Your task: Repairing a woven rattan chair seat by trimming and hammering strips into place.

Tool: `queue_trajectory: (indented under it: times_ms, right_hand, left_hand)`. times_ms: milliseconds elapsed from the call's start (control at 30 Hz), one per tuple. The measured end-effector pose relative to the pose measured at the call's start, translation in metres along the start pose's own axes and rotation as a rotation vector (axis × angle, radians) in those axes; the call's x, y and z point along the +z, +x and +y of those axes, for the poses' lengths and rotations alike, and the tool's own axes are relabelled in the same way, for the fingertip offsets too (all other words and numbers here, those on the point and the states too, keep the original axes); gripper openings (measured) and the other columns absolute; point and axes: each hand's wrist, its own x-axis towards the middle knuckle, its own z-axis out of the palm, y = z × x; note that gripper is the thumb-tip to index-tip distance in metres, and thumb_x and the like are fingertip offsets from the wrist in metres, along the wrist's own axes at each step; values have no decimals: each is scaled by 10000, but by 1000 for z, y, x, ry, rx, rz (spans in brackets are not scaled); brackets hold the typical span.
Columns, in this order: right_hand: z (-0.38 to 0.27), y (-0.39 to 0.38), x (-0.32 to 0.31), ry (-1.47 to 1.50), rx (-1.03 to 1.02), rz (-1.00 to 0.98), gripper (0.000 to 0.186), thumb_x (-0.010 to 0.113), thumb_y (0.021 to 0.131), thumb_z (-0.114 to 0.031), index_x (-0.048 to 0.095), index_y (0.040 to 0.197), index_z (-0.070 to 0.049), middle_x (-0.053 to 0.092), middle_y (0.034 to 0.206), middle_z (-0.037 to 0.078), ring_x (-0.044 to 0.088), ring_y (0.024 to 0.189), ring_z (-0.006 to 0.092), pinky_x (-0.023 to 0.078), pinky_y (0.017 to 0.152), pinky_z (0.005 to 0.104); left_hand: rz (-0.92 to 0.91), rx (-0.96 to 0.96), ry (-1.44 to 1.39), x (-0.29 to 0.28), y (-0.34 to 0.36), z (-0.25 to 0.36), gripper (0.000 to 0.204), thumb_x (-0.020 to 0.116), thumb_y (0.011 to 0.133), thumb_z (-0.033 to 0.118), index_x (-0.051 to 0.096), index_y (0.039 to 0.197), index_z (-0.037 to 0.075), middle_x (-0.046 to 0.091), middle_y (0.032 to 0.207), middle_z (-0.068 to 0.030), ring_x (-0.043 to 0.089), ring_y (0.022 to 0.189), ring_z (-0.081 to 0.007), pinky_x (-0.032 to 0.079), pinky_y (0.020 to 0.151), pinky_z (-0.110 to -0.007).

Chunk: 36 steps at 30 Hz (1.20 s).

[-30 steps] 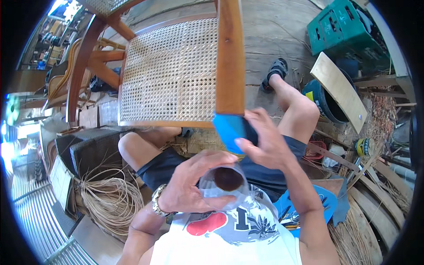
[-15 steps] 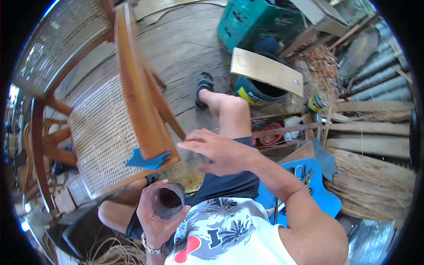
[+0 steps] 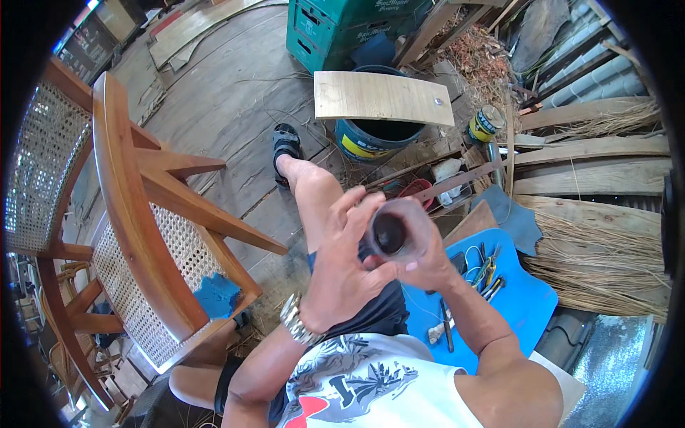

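Note:
A clear plastic cup [image 3: 419, 227] with dark liquid in the bottom is held up in front of my chest. My right hand [image 3: 432, 265] wraps round its right side. Just left of it, my left hand [image 3: 341, 267], with a metal watch on the wrist, has its fingers apart; its fingertips and thumb come close to the cup, and whether they touch it is hard to tell. To the left stands a brown wooden armchair [image 3: 132, 207] with a woven cane seat [image 3: 182, 239]. A torn blue piece [image 3: 217, 296] lies on the seat's corner beside the arm.
A blue plastic surface [image 3: 524, 303] with pliers and other tools [image 3: 489, 274] is at my right. Ahead stands a dark bucket [image 3: 378, 139] with a board [image 3: 385, 98] across it, near green crates [image 3: 335, 39]. Bundled cane strips [image 3: 592, 260] and a small can [image 3: 485, 123] lie right.
The cup has moved up and right, from my left hand into my right. My left hand has come across with it and its fingers have opened. The view has shifted right.

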Motion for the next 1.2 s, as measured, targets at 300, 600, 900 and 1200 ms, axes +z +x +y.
queue_trajectory:
  times_ms: [300, 600, 900, 1200]
  right_hand:
    - [161, 103, -47, -72, 157, 334, 633, 895, 803, -270, 622, 1315, -17, 689, 1198, 81, 662, 1097, 202, 514, 975, 339]
    - [321, 233, -66, 147, 195, 407, 545, 895, 782, -131, 655, 1257, -11, 733, 1165, 87, 697, 1045, 194, 533, 967, 340]
    - [369, 256, -61, 36, 324, 500, 439, 923, 735, -106, 737, 1123, -20, 758, 1069, 56, 704, 944, 179, 545, 893, 317]
    - [244, 142, -72, 234, 343, 440, 123, 682, 1027, -180, 655, 1023, -60, 591, 860, -10, 516, 756, 95, 437, 694, 248]
  left_hand:
    - [-90, -438, -284, -18, -51, -27, 451, 656, 1022, 145, 526, 1441, 39, 728, 1026, -118, 691, 804, -161, 555, 741, -298]
    - [277, -1015, -98, -72, -211, -48, 323, 434, 1125, 218, 532, 873, 41, 558, 603, -29, 511, 534, -102, 417, 511, -281]
    - [581, -1240, -128, -83, -261, -36, 416, 454, 1140, 324, 496, 786, 110, 486, 598, 20, 457, 547, -67, 362, 516, -240]
    - [870, -1169, 71, -144, -344, -43, 201, 481, 1089, 216, 600, 1118, 57, 578, 886, -30, 511, 689, -121, 452, 623, -255]
